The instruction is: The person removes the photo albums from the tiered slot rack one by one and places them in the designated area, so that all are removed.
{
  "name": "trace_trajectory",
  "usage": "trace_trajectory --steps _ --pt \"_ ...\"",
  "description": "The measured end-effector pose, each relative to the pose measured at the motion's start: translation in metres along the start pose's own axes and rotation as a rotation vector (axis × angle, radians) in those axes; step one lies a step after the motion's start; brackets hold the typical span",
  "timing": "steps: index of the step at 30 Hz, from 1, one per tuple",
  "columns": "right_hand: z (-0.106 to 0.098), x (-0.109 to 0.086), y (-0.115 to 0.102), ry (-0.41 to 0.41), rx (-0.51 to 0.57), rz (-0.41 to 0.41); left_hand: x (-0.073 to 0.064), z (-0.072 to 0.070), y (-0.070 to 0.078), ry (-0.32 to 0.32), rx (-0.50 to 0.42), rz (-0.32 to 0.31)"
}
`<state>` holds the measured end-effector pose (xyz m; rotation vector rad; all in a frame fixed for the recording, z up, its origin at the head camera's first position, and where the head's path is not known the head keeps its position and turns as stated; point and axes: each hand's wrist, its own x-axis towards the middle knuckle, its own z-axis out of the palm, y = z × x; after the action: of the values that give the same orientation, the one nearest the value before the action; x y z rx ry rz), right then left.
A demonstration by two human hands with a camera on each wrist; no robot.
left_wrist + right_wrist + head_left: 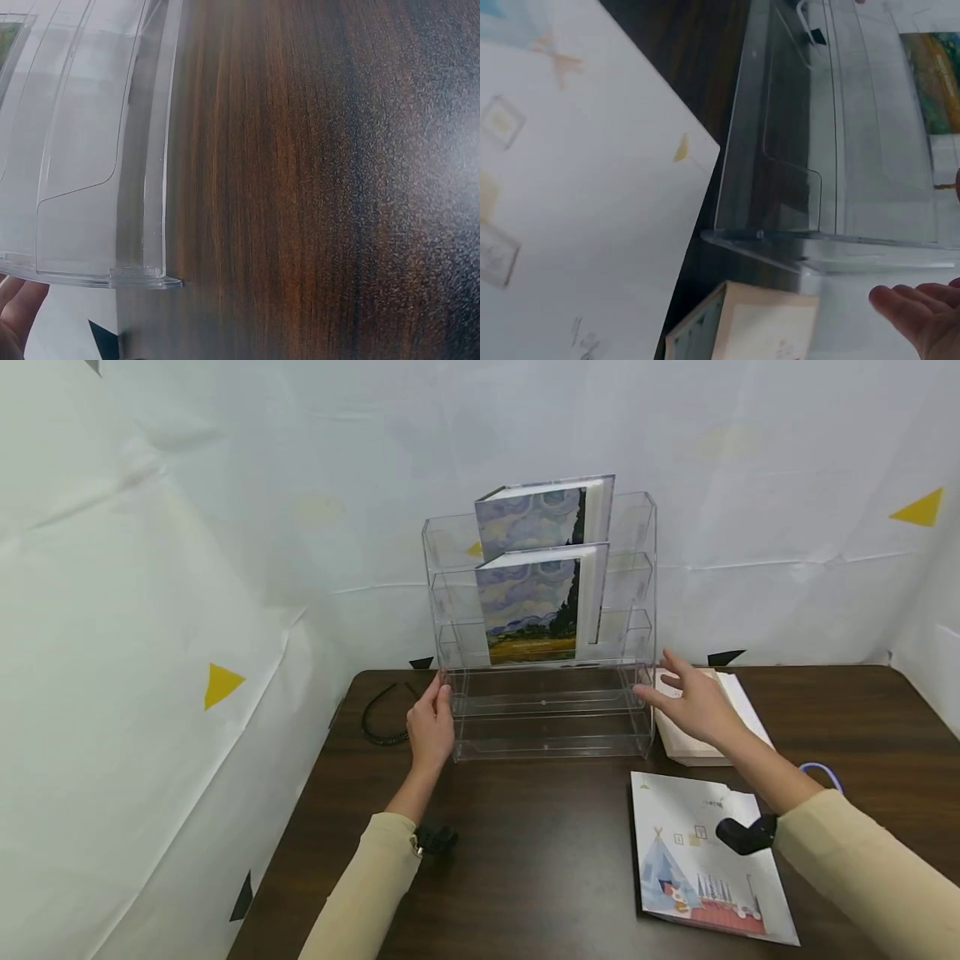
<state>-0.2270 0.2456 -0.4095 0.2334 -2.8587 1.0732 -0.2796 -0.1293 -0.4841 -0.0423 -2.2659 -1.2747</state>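
Clear plastic rack (543,700) is standing on the table (540,852), bearing two books (528,618);
left hand (431,727) is touching its left side (whether pinching, I cannot tell), perhaps steadying it; right hand (697,706) is hovering, fingers spread, beside its right; it is seemingly propping the books.

White sheeting (360,485) behind and beside a wood-grain desk (540,860) suggests a makeshift booth.

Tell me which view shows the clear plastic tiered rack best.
The head view: it takes in the clear plastic tiered rack from end to end and top to bottom. The left wrist view catches only a lower part by its left end; the right wrist view shows more, right end nearest, but cropped.
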Motion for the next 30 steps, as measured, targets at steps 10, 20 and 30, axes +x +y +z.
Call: trace_trajectory --steps 10,20,30 --pt "0.016 0.024 0.001 0.051 0.048 -0.002 0.001 0.001 -0.001 -0.017 -0.048 -0.003" --pt "0.018 0.027 -0.001 0.048 0.047 0.045 0.012 -0.004 0.029 0.162 -0.076 0.118" --pt "0.018 0.028 0.000 0.038 0.050 0.053 0.054 0.012 0.113 -0.009 -0.135 0.246"
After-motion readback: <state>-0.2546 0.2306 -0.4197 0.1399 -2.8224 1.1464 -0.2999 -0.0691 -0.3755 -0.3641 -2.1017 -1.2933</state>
